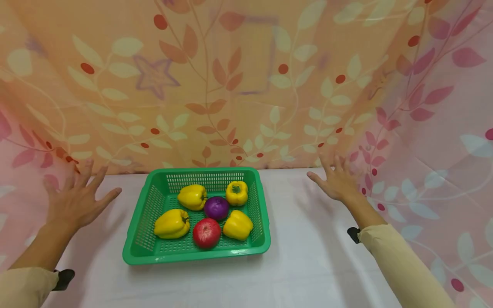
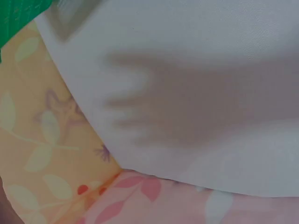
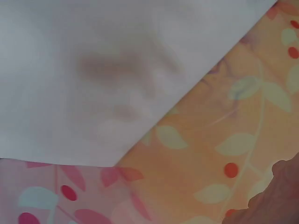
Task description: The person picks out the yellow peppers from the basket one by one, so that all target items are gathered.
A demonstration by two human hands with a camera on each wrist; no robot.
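A green plastic basket stands on the white table. Inside lie several yellow bell peppers, a glossy purple round vegetable and a round red fruit with pale specks. To the left of the basket, my left hand hovers over the table with its fingers spread and holds nothing. My right hand is raised at the basket's right, well apart from it, fingers also spread. At the corner of the right wrist view, part of the right hand shows. The left wrist view catches the basket's corner.
A flowered curtain in orange rises behind the table, with pink cloth at the sides. White table surface extends right of and in front of the basket. Both hands cast shadows on it.
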